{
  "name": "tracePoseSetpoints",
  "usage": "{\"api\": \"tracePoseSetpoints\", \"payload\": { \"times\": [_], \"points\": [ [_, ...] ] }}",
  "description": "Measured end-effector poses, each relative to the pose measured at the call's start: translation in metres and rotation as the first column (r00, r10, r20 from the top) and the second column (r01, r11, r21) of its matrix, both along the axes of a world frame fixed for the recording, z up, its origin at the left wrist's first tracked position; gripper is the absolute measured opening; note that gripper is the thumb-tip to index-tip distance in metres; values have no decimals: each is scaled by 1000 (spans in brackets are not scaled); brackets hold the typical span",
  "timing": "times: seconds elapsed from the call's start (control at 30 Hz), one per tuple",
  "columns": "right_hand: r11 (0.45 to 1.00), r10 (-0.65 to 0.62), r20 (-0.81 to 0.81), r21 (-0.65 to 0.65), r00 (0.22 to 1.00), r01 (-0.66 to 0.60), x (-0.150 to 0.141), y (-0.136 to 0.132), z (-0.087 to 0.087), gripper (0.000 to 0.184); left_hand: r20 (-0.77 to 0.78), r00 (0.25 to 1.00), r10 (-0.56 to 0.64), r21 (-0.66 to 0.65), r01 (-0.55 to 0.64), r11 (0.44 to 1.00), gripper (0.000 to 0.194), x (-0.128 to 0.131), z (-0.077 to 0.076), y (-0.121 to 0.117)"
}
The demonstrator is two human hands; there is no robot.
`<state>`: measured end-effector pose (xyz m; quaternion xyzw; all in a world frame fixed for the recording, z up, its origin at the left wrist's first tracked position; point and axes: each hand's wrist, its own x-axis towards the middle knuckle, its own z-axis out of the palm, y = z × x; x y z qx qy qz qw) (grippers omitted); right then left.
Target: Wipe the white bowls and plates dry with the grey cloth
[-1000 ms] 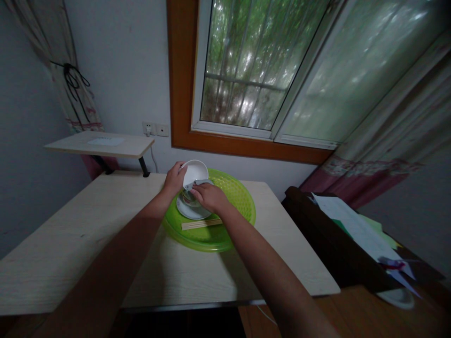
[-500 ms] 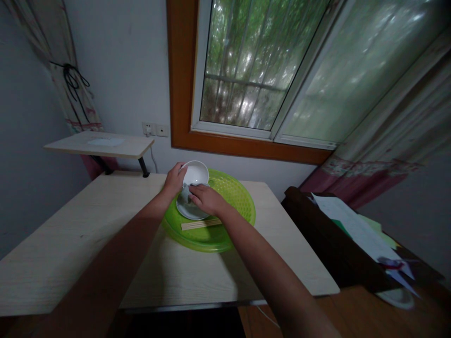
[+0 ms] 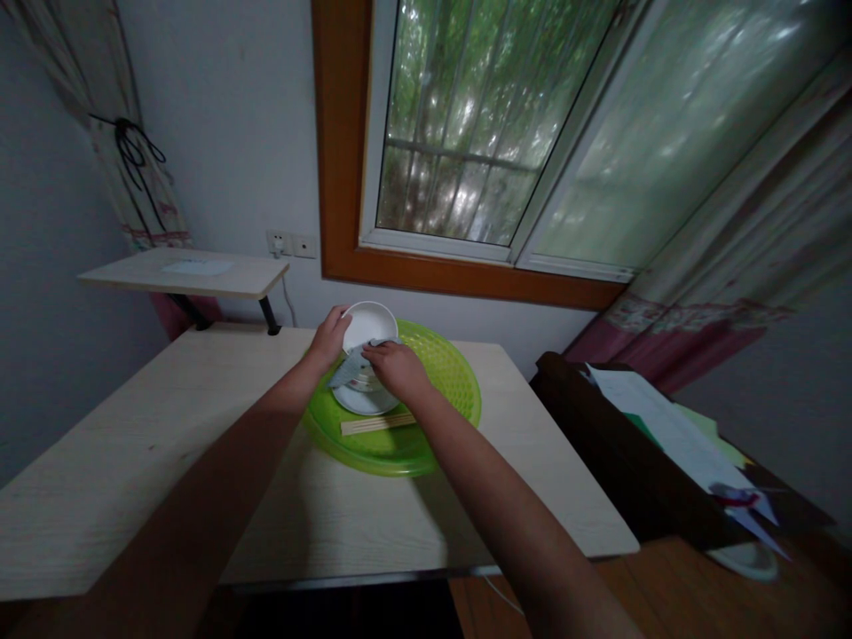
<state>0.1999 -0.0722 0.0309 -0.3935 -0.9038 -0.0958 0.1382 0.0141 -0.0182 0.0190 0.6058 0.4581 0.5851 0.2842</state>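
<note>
A white bowl [image 3: 370, 321] is tilted toward me, its left rim gripped by my left hand [image 3: 328, 339]. My right hand [image 3: 398, 366] pinches a grey cloth [image 3: 351, 366] at the bowl's near edge, and part of the cloth hangs down to the left. Below them a white plate [image 3: 366, 402] lies on a round green tray [image 3: 392, 460] with a textured surface. Several light wooden chopsticks [image 3: 373, 425] rest on the tray in front of the plate, their right ends hidden by my right wrist.
The tray stands on a pale wooden table [image 3: 200, 426]. A raised shelf [image 3: 186, 273] on black legs is at the back left. Papers [image 3: 658, 435] lie on dark furniture to the right, and a window [image 3: 479, 133] is behind the table.
My right hand has moved slightly right and up with the cloth, which now stretches farther left and uncovers more of the plate. My left hand still holds the bowl.
</note>
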Motion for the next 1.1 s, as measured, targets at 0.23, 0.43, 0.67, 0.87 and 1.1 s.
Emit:
{"api": "tracePoseSetpoints", "payload": {
  "times": [0.23,0.43,0.67,0.87,1.1],
  "points": [
    [993,-81,67,89,994,75,6,-6,11,25,189,978,-93,-47,103,994,28,-3,-4,7],
    [982,-106,64,164,992,94,8,-5,12,26,198,977,-79,-99,100,990,29,-5,-6,5],
    [981,-114,63,166,991,103,12,-5,13,29,165,979,-121,-155,146,977,26,-8,-5,1],
    [983,-126,86,147,988,112,9,-7,14,28,222,946,-236,-103,263,959,48,-2,0,3],
    [988,-125,104,106,987,114,6,-8,15,29,214,958,-189,-55,205,977,44,2,-6,6]
  ]
}}
